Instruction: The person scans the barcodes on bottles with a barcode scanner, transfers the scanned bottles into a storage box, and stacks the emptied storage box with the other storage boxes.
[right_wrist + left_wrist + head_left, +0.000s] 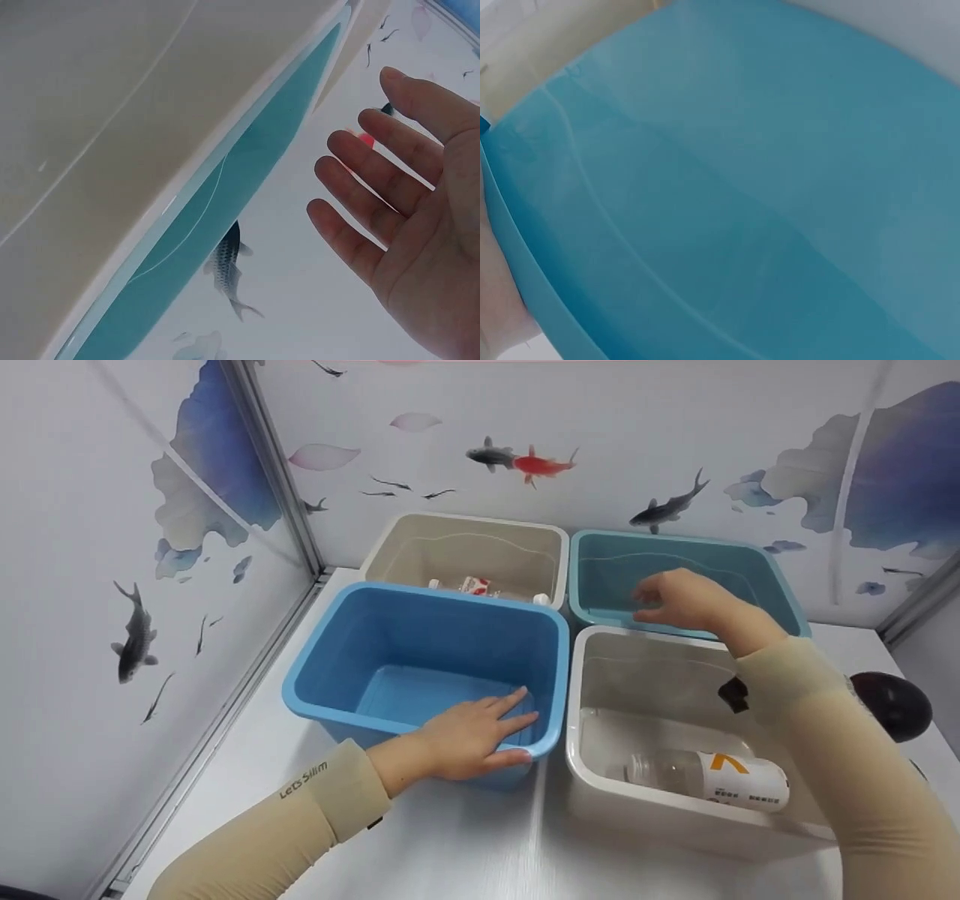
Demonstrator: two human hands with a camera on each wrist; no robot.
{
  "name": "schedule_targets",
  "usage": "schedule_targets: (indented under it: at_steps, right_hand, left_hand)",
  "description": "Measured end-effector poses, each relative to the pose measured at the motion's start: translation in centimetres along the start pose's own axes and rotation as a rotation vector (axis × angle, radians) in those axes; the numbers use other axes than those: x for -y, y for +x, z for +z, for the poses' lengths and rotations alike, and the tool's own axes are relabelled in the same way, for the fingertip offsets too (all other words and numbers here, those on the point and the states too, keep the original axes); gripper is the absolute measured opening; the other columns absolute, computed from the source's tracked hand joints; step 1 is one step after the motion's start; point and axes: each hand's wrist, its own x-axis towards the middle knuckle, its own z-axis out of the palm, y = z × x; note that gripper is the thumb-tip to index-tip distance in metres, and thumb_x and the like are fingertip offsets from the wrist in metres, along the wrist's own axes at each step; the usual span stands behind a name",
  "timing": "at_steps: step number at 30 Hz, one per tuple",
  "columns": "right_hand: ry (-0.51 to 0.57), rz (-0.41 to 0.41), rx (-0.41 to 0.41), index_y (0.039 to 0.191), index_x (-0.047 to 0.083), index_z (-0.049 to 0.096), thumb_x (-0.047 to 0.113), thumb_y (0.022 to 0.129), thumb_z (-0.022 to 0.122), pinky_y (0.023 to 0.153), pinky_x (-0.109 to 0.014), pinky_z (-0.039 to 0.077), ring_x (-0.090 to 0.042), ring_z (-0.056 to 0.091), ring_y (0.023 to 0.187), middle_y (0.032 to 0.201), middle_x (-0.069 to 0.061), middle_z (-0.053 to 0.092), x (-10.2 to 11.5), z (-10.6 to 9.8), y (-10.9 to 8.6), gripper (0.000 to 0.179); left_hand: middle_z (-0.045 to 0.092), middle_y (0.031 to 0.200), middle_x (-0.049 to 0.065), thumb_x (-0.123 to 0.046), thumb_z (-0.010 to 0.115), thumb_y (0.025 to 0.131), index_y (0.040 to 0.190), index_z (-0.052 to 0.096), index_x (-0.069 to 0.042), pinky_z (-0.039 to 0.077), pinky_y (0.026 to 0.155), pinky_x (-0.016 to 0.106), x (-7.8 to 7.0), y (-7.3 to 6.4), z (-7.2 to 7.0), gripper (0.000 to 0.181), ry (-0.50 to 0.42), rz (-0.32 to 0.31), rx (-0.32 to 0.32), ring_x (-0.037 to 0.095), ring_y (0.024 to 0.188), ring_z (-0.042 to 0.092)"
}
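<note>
Left hand's (476, 735) spread over the near rim of the blue bin (450, 622), fingers splayed, not gripping anything. Right hand's (690, 598) hanging above the teal bin (626, 566), fingers loosely bent, nothing in it. Blue bin sits front left, teal one back right. There's also a bottle (739, 781) lying in the white bin (637, 682), front right.

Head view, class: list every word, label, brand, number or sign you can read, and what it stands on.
"Lets Silim", or close to it: left sleeve.
Lying bottle: orange angular sign; small characters too small to read.
Red-and-white label in the rear beige bin: too small to read.
Blue bin, teal bin: no text visible.
</note>
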Motion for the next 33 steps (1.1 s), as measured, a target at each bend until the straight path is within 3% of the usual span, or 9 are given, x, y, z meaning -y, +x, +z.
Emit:
schedule_targets:
  at_steps: [5,14,25,33]
  right_hand:
    - [-0.01,-0.009,0.023,0.121,0.001,0.061,0.019,0.088,0.064,0.092,-0.054,0.046,-0.038,0.058,0.111,0.12,-0.022,0.062,-0.1,0.1,-0.9,0.038]
    - [-0.062,-0.108,0.011,0.116,0.004,0.064,0.018,0.085,0.067,0.087,-0.051,0.05,-0.033,0.062,0.103,0.114,-0.018,0.066,-0.3,0.8,-2.7,0.034]
    - [-0.117,-0.167,0.064,0.109,0.006,0.067,0.017,0.079,0.072,0.078,-0.044,0.053,-0.022,0.062,0.087,0.097,-0.01,0.069,-0.4,2.8,-4.2,0.032]
    - [-0.141,-0.203,0.119,0.106,0.004,0.067,0.017,0.076,0.075,0.075,-0.043,0.052,-0.024,0.062,0.084,0.093,-0.011,0.068,-0.5,4.3,-4.8,0.034]
  left_hand:
    - [0.011,0.159,-0.001,-0.062,0.032,0.093,0.149,0.023,-0.029,0.029,0.111,0.05,0.0,0.0,-0.1,0.066,-0.008,-0.007,0.004,0.025,0.143,0.024]
    - [0.012,0.159,0.0,-0.062,0.031,0.094,0.149,0.024,-0.029,0.031,0.11,0.048,-0.1,-0.1,-0.1,0.065,0.021,-0.001,-0.001,0.024,0.142,0.027]
    - [0.012,0.159,0.001,-0.061,0.031,0.094,0.149,0.024,-0.028,0.031,0.111,0.048,-0.1,-0.1,-0.2,0.064,0.021,0.007,-0.002,0.024,0.142,0.027]
    - [0.012,0.159,0.0,-0.061,0.03,0.094,0.149,0.024,-0.029,0.031,0.11,0.048,-0.1,0.0,-0.1,0.064,0.023,0.007,-0.006,0.024,0.142,0.027]
